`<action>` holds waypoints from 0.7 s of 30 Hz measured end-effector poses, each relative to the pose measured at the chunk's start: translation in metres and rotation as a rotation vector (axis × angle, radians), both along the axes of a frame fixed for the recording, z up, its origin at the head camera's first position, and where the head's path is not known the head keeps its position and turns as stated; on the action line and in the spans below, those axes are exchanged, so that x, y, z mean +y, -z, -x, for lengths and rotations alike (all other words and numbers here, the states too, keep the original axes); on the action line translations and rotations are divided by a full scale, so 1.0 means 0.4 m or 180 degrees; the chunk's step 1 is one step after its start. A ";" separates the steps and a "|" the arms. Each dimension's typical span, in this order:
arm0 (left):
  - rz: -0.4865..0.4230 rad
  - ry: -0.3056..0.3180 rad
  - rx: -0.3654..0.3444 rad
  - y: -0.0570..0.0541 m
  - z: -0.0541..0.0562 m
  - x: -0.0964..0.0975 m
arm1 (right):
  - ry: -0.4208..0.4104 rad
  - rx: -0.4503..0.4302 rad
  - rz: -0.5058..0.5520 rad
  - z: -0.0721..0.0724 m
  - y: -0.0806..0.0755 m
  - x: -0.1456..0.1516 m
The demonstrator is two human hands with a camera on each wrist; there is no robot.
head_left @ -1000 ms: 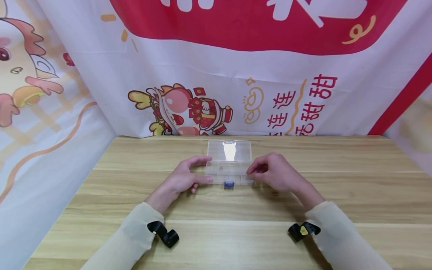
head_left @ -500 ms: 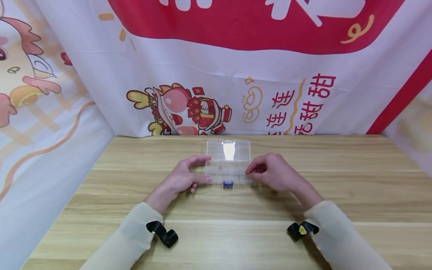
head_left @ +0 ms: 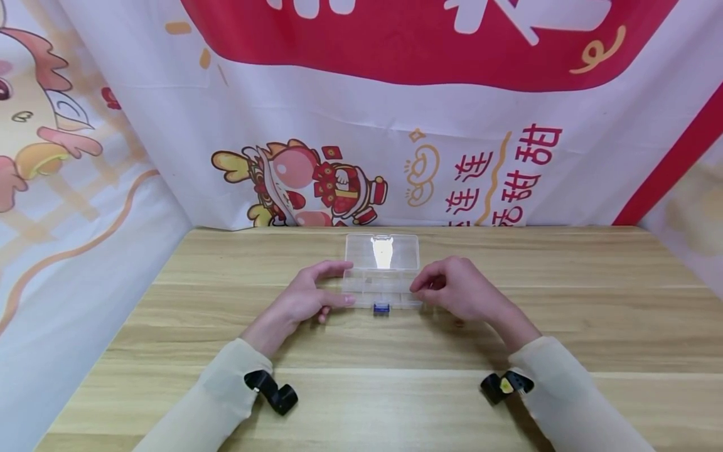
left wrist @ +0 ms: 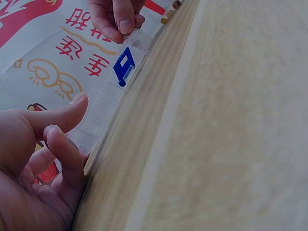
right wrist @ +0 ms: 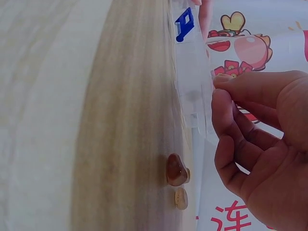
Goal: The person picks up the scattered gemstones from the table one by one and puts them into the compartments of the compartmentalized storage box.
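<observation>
A clear plastic compartment box (head_left: 382, 285) lies on the table with its lid (head_left: 361, 251) raised at the back and a blue latch (head_left: 381, 308) on its front. My left hand (head_left: 305, 294) grips the box's left end, thumb at the front side and index finger toward the back. At the right end, my right hand (head_left: 454, 289) has its thumb and index fingertips together just over the compartments. Whether something small is pinched there I cannot tell. Through the box wall a dim rounded shape (right wrist: 193, 96) shows in the right wrist view.
Close to the right hand, a glossy brown pebble-like piece (right wrist: 176, 171) and a smaller tan piece (right wrist: 181, 198) lie on the wooden table (head_left: 373, 402). A printed cloth (head_left: 316, 107) hangs behind the table's far edge. Cameras are strapped to both wrists.
</observation>
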State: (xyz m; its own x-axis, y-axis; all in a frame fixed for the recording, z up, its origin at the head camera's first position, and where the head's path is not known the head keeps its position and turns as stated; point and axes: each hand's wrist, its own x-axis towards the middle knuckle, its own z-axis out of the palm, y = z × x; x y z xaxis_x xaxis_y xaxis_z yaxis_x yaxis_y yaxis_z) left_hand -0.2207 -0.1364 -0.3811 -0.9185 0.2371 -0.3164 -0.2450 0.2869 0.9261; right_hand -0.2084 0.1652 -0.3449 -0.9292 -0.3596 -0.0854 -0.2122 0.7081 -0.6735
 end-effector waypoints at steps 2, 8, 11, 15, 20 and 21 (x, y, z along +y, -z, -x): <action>0.0011 0.0000 -0.0004 0.001 0.000 0.000 | 0.0005 0.0002 0.0008 0.000 0.001 0.003; 0.0035 -0.0008 -0.0012 -0.002 0.000 0.003 | 0.0036 0.0039 0.0094 0.005 0.000 0.030; 0.0036 -0.0010 -0.0013 -0.004 -0.001 0.003 | 0.0042 0.0042 0.0163 0.011 -0.002 0.048; 0.0047 -0.0010 0.0008 -0.003 -0.002 -0.002 | 0.0000 0.0046 0.0212 0.022 -0.002 0.065; 0.0036 0.0009 0.0022 0.001 0.000 -0.002 | -0.0108 0.0000 0.0264 0.030 0.006 0.094; 0.0034 0.0024 0.0022 0.001 0.000 -0.001 | -0.0134 -0.0028 0.0275 0.030 0.008 0.101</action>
